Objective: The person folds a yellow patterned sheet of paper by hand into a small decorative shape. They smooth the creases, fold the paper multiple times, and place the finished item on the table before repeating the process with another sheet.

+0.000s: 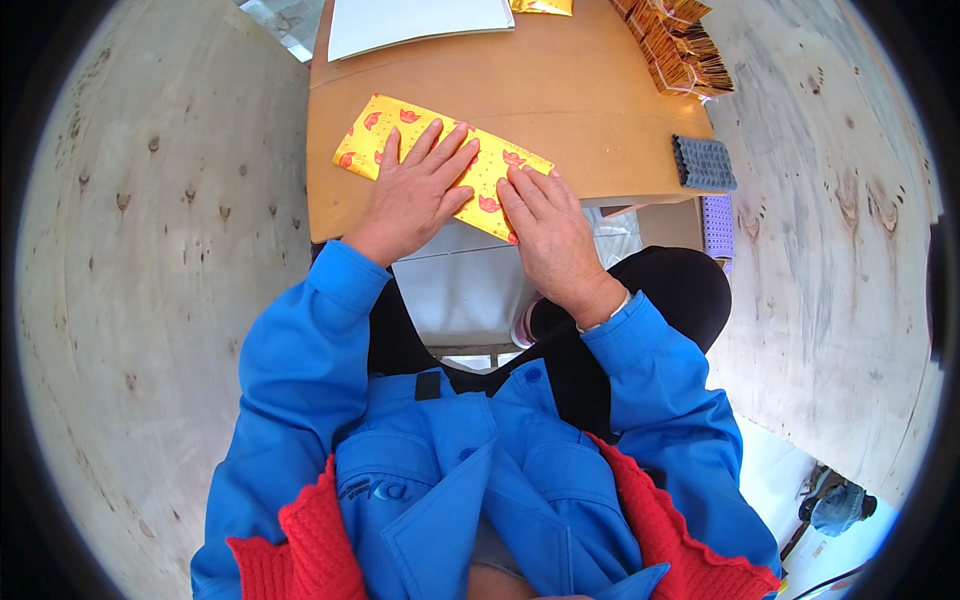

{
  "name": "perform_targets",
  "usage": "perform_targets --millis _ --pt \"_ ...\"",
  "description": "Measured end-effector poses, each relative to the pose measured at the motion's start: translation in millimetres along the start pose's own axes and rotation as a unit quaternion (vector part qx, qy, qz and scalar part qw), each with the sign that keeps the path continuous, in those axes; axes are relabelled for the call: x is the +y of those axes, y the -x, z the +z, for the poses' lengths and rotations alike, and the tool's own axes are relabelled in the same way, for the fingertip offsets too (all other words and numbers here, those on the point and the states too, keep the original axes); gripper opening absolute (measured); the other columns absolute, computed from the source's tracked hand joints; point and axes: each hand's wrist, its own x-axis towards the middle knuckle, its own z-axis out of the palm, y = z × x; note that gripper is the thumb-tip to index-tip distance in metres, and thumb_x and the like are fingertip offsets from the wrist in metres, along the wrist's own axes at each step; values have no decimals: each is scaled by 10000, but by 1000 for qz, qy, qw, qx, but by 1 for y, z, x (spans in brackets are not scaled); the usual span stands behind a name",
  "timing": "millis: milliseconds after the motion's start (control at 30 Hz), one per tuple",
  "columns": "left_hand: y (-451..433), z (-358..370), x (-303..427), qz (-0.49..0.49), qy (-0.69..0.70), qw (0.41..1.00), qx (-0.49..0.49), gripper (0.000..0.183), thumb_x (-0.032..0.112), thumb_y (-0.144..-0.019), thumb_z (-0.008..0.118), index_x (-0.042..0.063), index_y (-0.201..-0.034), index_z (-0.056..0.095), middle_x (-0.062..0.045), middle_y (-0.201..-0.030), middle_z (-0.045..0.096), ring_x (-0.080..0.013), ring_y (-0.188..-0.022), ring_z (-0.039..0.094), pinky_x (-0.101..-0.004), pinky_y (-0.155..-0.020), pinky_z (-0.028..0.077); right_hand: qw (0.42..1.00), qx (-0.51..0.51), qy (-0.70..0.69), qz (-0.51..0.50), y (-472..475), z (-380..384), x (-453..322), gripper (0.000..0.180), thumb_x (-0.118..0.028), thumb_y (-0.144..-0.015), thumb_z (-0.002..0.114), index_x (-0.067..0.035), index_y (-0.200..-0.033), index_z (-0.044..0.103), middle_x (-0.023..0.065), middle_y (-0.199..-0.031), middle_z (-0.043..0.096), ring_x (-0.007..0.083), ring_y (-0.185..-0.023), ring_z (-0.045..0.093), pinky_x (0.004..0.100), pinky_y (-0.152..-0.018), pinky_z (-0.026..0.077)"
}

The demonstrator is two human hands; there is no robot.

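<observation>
A folded strip of shiny gold paper, printed with red ingot shapes, lies slantwise on the brown tabletop. Its lower right part hangs over the table's front edge. My left hand rests flat on the strip with fingers spread, pressing its middle. At the strip's right end, my right hand curls its fingers over the paper and grips that end; its thumb is mostly hidden.
Tied bundles of folded orange-gold paper stand at the back right. A grey textured pad lies at the right edge, above a purple patterned roll. White sheets and another gold piece lie at the back. Plywood panels flank both sides.
</observation>
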Motion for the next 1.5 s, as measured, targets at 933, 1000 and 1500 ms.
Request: perform_targets --millis 933,1000,1500 --pt "-1 -13 -8 -38 262 964 -26 492 295 -1077 450 148 -1546 473 -47 -1614 440 -306 -1546 286 -559 -1257 26 941 89 -290 153 -44 18 23 393 -46 -840 744 11 -1214 634 209 -1045 693 383 -964 649 452 -829 538" --pt "-1 -12 -5 -25 246 969 -23 482 286 -1081 446 162 -1546 475 -53 -1617 436 -312 -1546 286 -565 -1254 29 946 93 -273 150 -46 19 24 413 -50 -834 748 7 -1226 629 224 -1045 683 396 -963 645 461 -817 536" --pt "0 -10 -5 -5 157 987 -22 451 244 -1075 470 191 -1521 503 -63 -1614 432 -305 -1527 315 -604 -1243 76 997 -5 -71 17 -20 5 -5 649 -232 -838 782 24 -1387 548 204 -1439 548 372 -1381 482 515 -1229 293"
